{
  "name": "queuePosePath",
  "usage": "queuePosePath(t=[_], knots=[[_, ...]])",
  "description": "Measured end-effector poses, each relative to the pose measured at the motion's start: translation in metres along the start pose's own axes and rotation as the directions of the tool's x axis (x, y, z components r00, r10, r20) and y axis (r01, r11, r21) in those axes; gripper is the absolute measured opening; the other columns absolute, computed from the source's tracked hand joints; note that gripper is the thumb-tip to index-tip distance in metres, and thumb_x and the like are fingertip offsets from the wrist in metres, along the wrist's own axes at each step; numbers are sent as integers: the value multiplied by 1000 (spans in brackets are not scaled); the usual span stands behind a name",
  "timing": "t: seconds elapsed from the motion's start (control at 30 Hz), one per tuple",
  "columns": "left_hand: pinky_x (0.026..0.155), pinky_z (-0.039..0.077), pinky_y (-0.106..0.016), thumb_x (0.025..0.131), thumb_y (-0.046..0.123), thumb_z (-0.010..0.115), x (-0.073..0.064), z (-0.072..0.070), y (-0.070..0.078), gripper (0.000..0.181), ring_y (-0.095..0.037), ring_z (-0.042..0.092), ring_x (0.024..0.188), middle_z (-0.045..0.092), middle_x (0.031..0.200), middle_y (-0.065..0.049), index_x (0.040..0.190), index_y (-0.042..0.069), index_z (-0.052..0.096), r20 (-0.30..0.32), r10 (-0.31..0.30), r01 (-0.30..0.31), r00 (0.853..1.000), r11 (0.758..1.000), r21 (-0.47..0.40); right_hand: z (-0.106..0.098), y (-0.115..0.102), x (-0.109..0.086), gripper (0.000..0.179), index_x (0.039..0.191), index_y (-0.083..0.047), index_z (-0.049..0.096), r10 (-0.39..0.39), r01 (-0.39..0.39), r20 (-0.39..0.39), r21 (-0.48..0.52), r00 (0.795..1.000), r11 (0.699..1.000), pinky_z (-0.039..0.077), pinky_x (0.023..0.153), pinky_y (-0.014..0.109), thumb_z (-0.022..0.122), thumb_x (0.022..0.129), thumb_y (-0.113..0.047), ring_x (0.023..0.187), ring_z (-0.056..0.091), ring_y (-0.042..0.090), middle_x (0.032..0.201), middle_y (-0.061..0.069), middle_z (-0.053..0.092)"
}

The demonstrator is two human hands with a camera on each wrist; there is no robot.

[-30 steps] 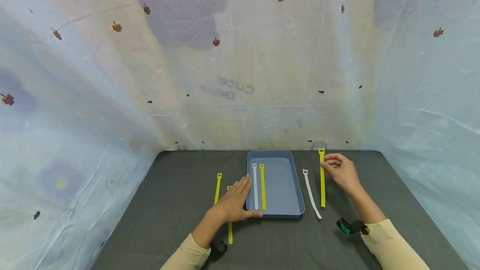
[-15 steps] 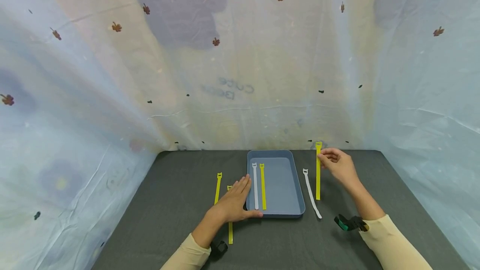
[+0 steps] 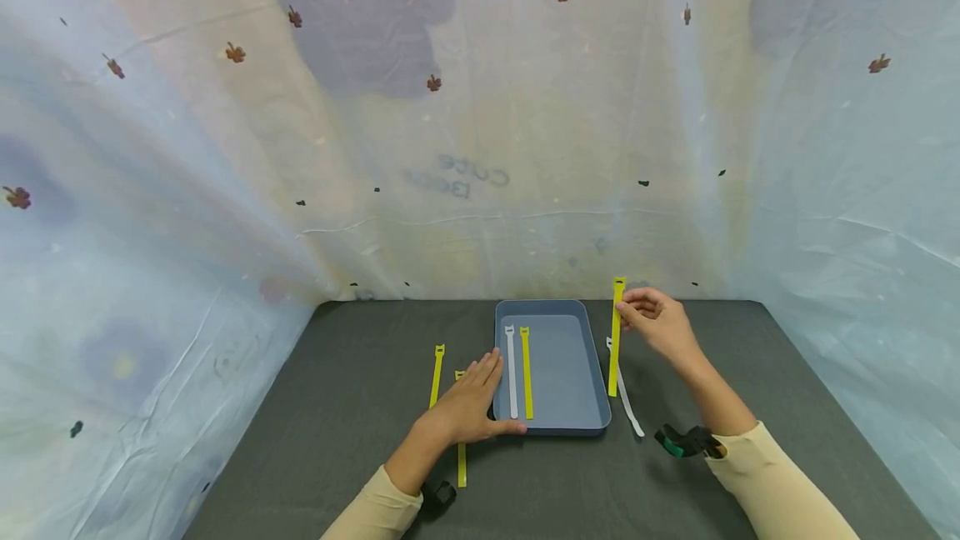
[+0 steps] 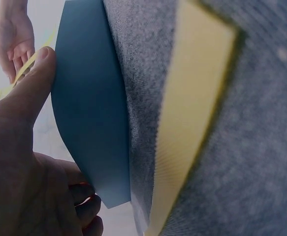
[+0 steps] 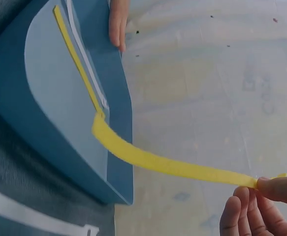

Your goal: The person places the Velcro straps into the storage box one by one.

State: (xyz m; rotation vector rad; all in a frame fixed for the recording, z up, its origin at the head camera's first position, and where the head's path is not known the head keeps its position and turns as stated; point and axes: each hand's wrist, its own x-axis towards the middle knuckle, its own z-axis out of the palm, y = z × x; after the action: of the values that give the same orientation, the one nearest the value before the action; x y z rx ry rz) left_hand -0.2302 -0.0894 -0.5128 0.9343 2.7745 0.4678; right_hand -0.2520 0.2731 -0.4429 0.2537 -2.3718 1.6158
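Observation:
My right hand (image 3: 660, 325) pinches a yellow hook-and-loop cable tie (image 3: 617, 340) near its slotted head, between thumb and fingers. The tie hangs down just right of the blue-grey tray (image 3: 577, 425), in front of a white cable tie (image 3: 630, 407) on the table. In the right wrist view the held tie (image 5: 158, 164) bends slightly toward its lower end. My left hand (image 3: 468, 402) rests on the tray's left side, fingers straight and thumb along the near rim. Inside the tray lie a white cable tie (image 3: 512, 373) and a yellow one (image 3: 527, 373), side by side.
Left of the tray, two more yellow cable ties, one farther back (image 3: 437, 377) and one nearer (image 3: 461, 465), lie partly hidden by my left hand. A dark cloth covers the table (image 3: 352, 407). A patterned plastic sheet (image 3: 480, 148) hangs behind and at the sides.
My right hand has lifted the yellow cable tie and carried it left toward the tray, so it now overlaps the white tie on the table. My left hand stays in place.

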Motion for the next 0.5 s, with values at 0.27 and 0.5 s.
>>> queuePosePath(t=[0.27, 0.5], knots=[[135, 17, -47, 94, 78, 64, -1, -1, 1, 120, -29, 11, 167, 7, 180, -17, 172, 1, 14, 6, -10, 10, 1000, 1000, 27, 20, -4, 1, 30, 124, 10, 65, 25, -29, 76, 62, 997, 998, 63, 73, 23, 70, 107, -14, 80, 73, 13, 106, 27, 73], [134, 15, -51, 93, 82, 59, -1, 2, -3, 123, -33, 10, 166, 6, 180, -20, 171, -1, 13, -5, 24, -24, 1000, 1000, -14, 36, -5, 3, 29, 125, 12, 65, 39, -49, 110, 85, 993, 995, 63, 71, 24, 69, 107, -10, 79, 72, 11, 106, 24, 74]])
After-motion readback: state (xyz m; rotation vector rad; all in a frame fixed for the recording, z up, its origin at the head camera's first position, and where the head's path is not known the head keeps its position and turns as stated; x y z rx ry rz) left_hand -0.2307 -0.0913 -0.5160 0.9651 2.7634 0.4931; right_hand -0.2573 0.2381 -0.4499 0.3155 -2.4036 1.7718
